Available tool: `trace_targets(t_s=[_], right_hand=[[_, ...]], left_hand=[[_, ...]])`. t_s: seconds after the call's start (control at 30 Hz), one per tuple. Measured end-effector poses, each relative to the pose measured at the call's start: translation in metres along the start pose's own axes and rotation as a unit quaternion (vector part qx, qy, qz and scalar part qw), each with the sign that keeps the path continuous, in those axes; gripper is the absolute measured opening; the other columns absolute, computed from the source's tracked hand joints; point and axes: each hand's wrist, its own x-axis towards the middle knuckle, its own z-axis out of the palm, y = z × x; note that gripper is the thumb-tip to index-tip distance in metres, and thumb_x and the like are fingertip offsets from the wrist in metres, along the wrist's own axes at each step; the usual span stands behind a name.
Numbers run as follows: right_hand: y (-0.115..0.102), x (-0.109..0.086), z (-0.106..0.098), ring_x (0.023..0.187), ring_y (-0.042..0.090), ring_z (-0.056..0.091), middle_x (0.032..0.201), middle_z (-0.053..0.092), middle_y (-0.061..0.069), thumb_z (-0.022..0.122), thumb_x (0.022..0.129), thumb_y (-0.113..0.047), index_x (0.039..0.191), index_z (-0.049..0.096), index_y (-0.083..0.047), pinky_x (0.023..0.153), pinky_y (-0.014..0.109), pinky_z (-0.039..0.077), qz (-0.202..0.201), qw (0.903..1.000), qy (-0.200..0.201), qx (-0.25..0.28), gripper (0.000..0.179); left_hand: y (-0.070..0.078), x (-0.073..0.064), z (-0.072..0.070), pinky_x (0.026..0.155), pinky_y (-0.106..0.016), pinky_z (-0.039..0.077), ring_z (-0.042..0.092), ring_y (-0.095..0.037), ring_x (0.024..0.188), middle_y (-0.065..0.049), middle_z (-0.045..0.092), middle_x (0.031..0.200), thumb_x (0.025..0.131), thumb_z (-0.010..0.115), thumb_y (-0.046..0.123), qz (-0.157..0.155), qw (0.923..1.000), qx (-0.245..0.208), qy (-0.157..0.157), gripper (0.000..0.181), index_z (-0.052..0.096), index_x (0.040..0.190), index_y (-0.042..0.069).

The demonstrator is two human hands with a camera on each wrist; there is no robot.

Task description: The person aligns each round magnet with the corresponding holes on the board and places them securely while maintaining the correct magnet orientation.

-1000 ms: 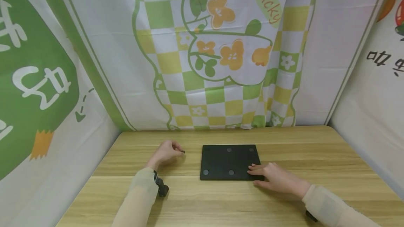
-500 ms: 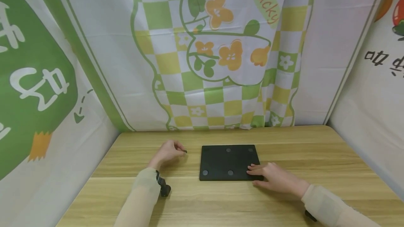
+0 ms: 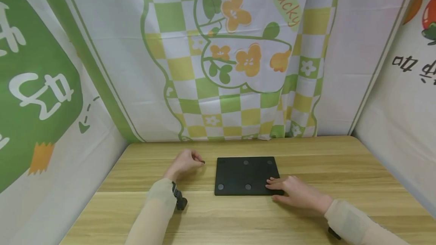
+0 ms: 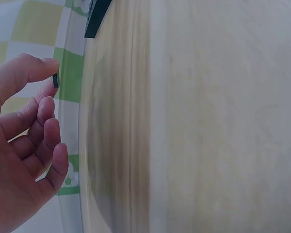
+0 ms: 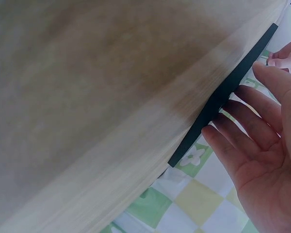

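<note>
A flat black rectangular board [image 3: 235,175] lies on the wooden table, with several small round grey discs [image 3: 248,187] near its edges. My left hand [image 3: 185,162] is raised to the left of the board, apart from it. Between thumb and forefinger it pinches a small, thin dark disc [image 4: 56,80], seen edge-on in the left wrist view. My right hand [image 3: 299,193] rests on the board's near right corner, its fingers extended over the surface and the thumb by the front edge. In the right wrist view those fingertips [image 5: 207,131] touch the board's side.
The wooden table [image 3: 238,222] reaches back to a green-and-white checked cloth [image 3: 231,105]. Printed cloth walls [image 3: 102,131] stand at the left and right. A small black camera [image 3: 181,203] is strapped to the left wrist.
My left hand has moved slightly right towards the board, still pinching the small disc. My right hand and the board stay in place, while the head view shifts a little.
</note>
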Motion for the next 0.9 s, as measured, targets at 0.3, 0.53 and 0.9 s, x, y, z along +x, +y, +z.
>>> trace_targets(t_s=[0.3, 0.53, 0.9], right_hand=[[0.001, 0.001, 0.001, 0.115, 0.026, 0.06, 0.124, 0.062, 0.014, 0.064, 0.09, -0.027, 0.121, 0.065, -0.004, 0.086, 0.04, 0.055, -0.007, 1.0, 0.005, -0.002, 0.038], [0.001, 0.0, 0.001, 0.115, 0.025, 0.061, 0.124, 0.062, 0.014, 0.065, 0.09, -0.027, 0.121, 0.065, -0.005, 0.086, 0.04, 0.055, -0.007, 0.9999, 0.005, -0.005, 0.037], [0.0, 0.001, 0.0, 0.116, 0.027, 0.06, 0.124, 0.062, 0.015, 0.065, 0.09, -0.025, 0.12, 0.065, -0.004, 0.087, 0.042, 0.054, -0.005, 1.0, 0.003, 0.001, 0.037]], left_hand=[[0.006, 0.005, 0.006, 0.06, -0.024, 0.044, 0.053, -0.013, 0.066, -0.003, 0.063, 0.074, 0.074, 0.078, 0.011, 0.004, 1.0, -0.003, -0.006, 0.013, 0.067, 0.079, 0.006], [0.004, 0.012, 0.012, 0.058, -0.023, 0.044, 0.054, -0.013, 0.066, -0.002, 0.064, 0.076, 0.074, 0.078, 0.01, 0.015, 0.9998, 0.006, -0.01, 0.013, 0.066, 0.078, 0.006], [0.013, 0.013, 0.015, 0.057, -0.023, 0.044, 0.054, -0.012, 0.064, -0.001, 0.065, 0.073, 0.073, 0.078, 0.012, 0.061, 0.9978, 0.0, -0.026, 0.012, 0.066, 0.073, 0.009]])
